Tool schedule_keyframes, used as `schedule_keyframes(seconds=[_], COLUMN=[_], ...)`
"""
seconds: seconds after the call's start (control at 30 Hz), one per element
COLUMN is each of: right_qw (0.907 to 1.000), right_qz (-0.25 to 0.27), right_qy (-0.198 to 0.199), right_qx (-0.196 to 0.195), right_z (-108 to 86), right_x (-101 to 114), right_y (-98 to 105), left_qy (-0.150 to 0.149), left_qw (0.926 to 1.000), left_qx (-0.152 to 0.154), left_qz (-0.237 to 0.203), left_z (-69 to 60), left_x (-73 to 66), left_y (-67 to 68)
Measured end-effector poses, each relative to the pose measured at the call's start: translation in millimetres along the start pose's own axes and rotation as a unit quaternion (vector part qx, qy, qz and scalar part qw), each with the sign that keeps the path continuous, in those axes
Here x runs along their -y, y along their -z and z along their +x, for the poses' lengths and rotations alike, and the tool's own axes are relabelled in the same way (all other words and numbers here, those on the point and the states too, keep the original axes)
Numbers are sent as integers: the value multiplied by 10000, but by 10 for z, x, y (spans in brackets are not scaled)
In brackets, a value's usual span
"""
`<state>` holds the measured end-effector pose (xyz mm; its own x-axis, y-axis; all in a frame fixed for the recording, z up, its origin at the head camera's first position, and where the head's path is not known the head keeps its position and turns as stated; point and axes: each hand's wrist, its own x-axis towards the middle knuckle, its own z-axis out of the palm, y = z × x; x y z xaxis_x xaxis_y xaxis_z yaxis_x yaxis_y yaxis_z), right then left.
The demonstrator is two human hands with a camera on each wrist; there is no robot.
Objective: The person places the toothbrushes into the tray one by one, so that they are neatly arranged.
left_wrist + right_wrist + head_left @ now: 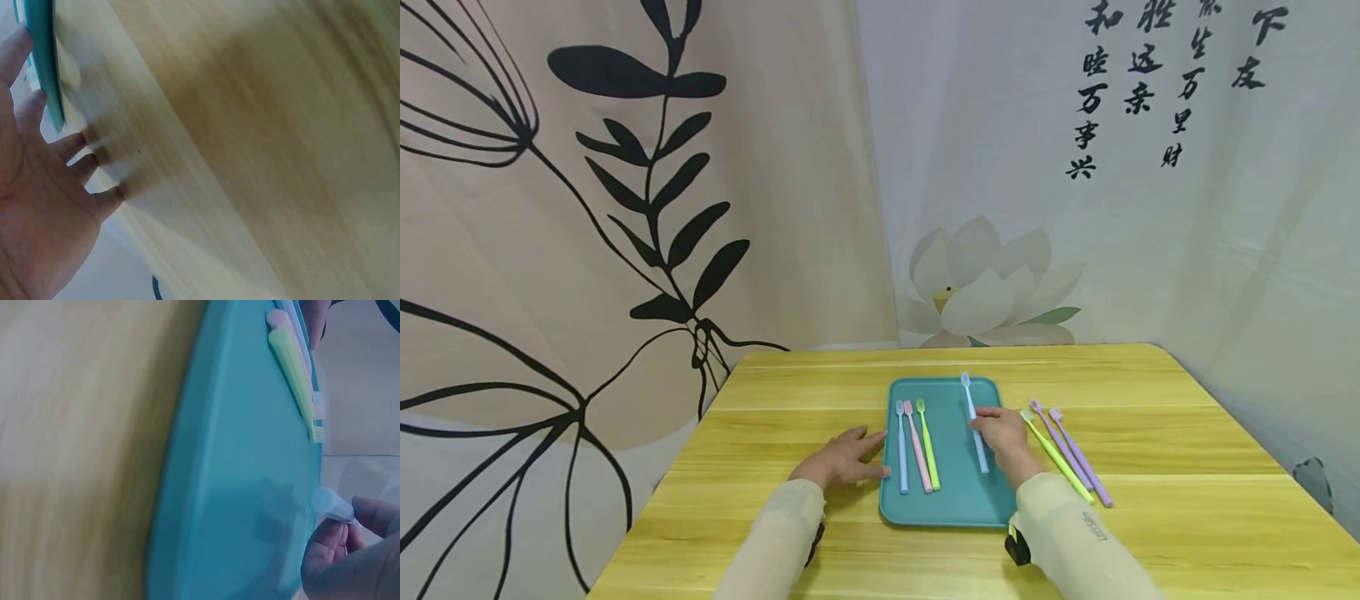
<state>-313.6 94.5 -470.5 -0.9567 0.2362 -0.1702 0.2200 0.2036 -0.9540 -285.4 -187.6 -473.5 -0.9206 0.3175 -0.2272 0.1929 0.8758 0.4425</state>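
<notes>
A teal tray [955, 508] lies on the table, and my left hand [844, 460] touches its left rim with fingers spread. In the left wrist view the palm of that hand [44, 200] shows beside the tray's edge [45, 62]. My right hand [1006, 437] pinches a blue toothbrush [981, 450] over the tray's right part; in the right wrist view its handle end [331, 503] sticks out between thumb and fingers. On the tray's left side lie another blue toothbrush [902, 454], a pink toothbrush [918, 452] and a yellow-green toothbrush [929, 450], side by side.
Right of the tray, a second yellow-green toothbrush [1060, 460] and two purple toothbrushes [1084, 458] lie slanted on the wooden table [1210, 467]. Patterned curtains [775, 167] hang behind the table.
</notes>
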Motion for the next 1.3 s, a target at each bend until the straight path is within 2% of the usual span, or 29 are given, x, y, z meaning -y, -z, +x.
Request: schedule_keyframes(seconds=[0.47, 1.03, 1.3], right_qw=[9999, 9999, 9987], right_qz=[133, -118, -461], right_qy=[30, 45, 171], right_qx=[91, -5, -92], right_z=[-86, -147, -170], right_x=[-37, -108, -101], right_y=[-124, -304, -391], left_qy=[26, 8, 54], left_qw=[10000, 10000, 10000], left_qx=[30, 15, 1], left_qz=[52, 78, 42], left_z=[3, 10, 20], left_x=[-4, -14, -12], left_y=[4, -1, -4])
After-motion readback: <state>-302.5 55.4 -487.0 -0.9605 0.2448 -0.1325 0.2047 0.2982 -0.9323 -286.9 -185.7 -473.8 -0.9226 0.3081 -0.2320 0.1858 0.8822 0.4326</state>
